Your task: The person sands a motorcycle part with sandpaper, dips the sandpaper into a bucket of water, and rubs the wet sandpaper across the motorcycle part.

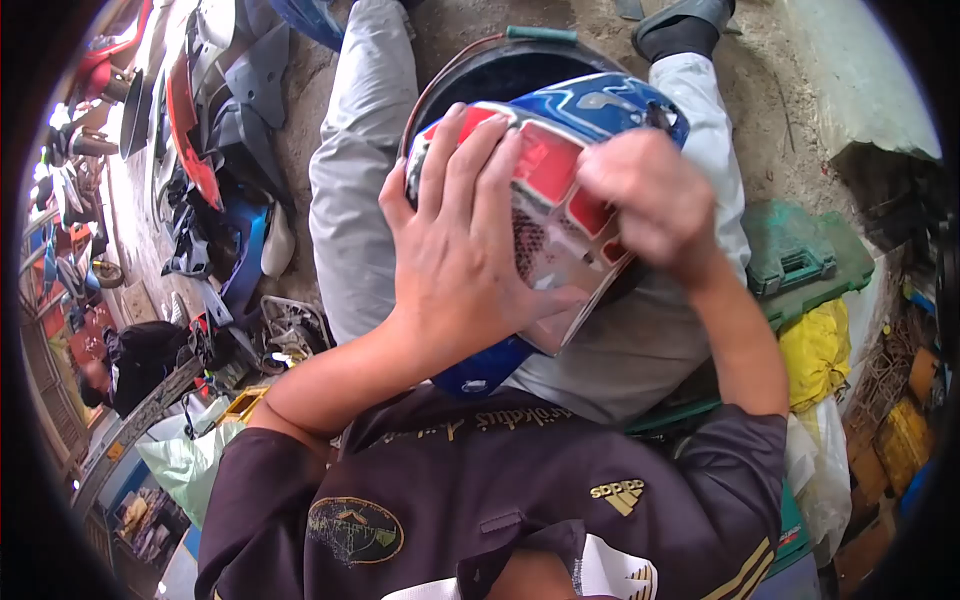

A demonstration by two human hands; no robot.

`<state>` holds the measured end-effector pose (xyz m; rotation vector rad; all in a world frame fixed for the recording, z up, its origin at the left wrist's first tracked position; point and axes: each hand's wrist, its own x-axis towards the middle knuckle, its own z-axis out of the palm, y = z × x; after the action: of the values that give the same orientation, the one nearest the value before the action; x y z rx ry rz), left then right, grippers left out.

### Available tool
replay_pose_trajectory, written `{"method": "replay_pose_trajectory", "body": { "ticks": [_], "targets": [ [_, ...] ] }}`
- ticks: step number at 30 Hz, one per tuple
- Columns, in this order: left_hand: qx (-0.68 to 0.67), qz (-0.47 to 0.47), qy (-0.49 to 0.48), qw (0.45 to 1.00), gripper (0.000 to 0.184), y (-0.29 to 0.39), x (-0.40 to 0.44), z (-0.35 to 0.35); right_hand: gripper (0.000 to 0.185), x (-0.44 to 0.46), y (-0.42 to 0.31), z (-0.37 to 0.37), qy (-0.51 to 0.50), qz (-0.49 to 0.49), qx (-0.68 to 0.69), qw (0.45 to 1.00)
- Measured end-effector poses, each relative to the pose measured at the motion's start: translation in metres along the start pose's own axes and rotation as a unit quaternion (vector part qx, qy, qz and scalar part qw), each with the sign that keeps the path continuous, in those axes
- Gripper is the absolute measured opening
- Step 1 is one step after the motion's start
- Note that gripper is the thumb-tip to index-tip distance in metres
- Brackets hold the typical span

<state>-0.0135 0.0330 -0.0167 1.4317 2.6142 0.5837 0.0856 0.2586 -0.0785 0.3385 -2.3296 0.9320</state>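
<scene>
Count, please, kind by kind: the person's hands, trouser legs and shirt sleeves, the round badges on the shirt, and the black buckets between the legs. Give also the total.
Hands (left hand, right hand): 2
Trouser legs: 2
Shirt sleeves: 2
Round badge: 1
Black bucket: 1
Total: 8

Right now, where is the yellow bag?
In the head view, the yellow bag lies to the person's right, beside the right arm, between the green case and the whitish plastic bag.
</scene>
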Motion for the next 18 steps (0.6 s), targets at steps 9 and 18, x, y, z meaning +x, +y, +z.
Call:
{"method": "replay_pose_trajectory", "body": {
  "ticks": [9, 18],
  "targets": [
    [-0.004, 0.014, 0.021, 1.0, 0.14, -0.002, 0.0, 0.002, 0.032, 0.005, -0.019, 0.001, -0.011, 0.0, 0.024, 1.0],
    [-0.022, 0.009, 0.018, 1.0, 0.136, -0.004, 0.001, 0.003, 0.026, 0.003, -0.019, 0.0, -0.05, -0.055, 0.024, 0.997]
  ]
}}
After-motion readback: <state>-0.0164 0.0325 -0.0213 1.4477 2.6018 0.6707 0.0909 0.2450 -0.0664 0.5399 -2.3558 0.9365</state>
